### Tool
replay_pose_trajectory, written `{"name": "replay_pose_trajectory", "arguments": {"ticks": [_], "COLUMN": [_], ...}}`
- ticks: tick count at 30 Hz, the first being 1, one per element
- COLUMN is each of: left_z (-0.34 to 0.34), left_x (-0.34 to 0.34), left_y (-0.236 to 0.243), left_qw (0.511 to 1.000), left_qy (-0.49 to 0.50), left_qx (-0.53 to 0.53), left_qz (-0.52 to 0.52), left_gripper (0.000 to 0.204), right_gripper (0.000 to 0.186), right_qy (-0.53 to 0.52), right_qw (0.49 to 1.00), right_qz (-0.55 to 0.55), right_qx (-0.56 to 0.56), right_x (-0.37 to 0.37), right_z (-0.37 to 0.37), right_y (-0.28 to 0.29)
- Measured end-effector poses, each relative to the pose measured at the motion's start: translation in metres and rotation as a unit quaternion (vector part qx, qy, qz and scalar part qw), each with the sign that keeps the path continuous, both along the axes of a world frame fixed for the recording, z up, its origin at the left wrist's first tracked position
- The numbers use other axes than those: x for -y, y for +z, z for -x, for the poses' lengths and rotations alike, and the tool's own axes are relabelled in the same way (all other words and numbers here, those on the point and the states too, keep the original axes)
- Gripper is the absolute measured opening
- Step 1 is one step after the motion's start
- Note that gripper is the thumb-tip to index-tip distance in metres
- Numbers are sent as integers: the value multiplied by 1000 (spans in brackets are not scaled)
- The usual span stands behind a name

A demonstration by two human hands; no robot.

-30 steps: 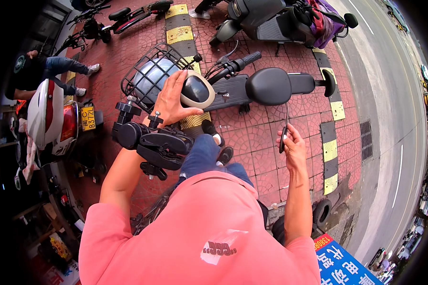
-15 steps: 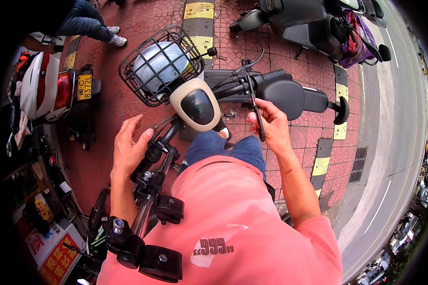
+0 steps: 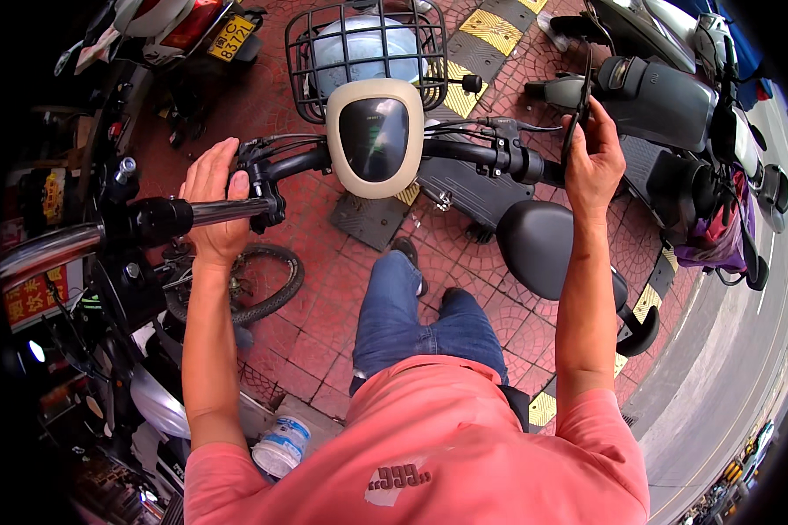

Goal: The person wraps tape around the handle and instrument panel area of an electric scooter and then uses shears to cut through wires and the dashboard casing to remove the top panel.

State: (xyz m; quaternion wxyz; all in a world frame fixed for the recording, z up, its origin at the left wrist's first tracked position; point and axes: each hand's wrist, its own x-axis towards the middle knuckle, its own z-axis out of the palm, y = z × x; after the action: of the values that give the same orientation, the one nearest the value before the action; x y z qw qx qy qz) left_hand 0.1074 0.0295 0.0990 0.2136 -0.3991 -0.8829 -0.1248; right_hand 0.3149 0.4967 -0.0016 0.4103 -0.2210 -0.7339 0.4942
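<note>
Between my arms is an electric scooter's handlebar (image 3: pixel 464 151) with a cream-rimmed oval display (image 3: pixel 374 138) at its centre. My left hand (image 3: pixel 212 197) is beside its left end, fingers stretched out and thumb apart. A chrome bar (image 3: pixel 228 211) with black clamps crosses in front of that palm; whether they touch is unclear. At the handlebar's right end, my right hand (image 3: pixel 594 162) is closed around a long, thin black tool (image 3: pixel 584 96) standing nearly upright. The tool's exact kind and lower end cannot be made out. A black wire basket (image 3: pixel 365 61) holding something pale blue sits ahead of the display.
The scooter's black seat (image 3: pixel 538 249) is to the right. Parked scooters (image 3: pixel 652 101) stand beyond my right hand. A bicycle wheel (image 3: pixel 271 284) and a white bucket (image 3: pixel 282 444) are at lower left. Black-and-yellow ramps (image 3: pixel 486 35) cross the red paving; a road (image 3: pixel 718 367) runs along the right.
My view has turned, so the handlebar now lies level across it. My right hand, still holding the black tool, is farther right at the handlebar's end. My left hand is beside the left end.
</note>
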Motion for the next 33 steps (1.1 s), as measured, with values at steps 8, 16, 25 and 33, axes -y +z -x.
{"name": "replay_pose_trajectory", "arguments": {"ticks": [8, 16, 25, 33], "left_z": [-16, 0, -29, -106], "left_x": [5, 18, 53, 46], "left_y": [-41, -52, -67, -109], "left_qw": [977, 932, 929, 911], "left_qy": [3, -71, -44, 15], "left_qx": [-43, -21, -129, -222], "left_qz": [-210, -354, -344, -346], "left_gripper": [55, 56, 50, 41], "right_gripper": [36, 34, 41, 46], "right_qy": [137, -4, -6, -7], "right_qw": [990, 963, 912, 912], "right_qz": [8, -264, -401, -399], "right_qx": [-15, -60, -92, -98], "right_x": [-20, -19, -97, -75], "right_z": [-15, -24, 46, 80], "right_y": [-12, -9, 17, 26]}}
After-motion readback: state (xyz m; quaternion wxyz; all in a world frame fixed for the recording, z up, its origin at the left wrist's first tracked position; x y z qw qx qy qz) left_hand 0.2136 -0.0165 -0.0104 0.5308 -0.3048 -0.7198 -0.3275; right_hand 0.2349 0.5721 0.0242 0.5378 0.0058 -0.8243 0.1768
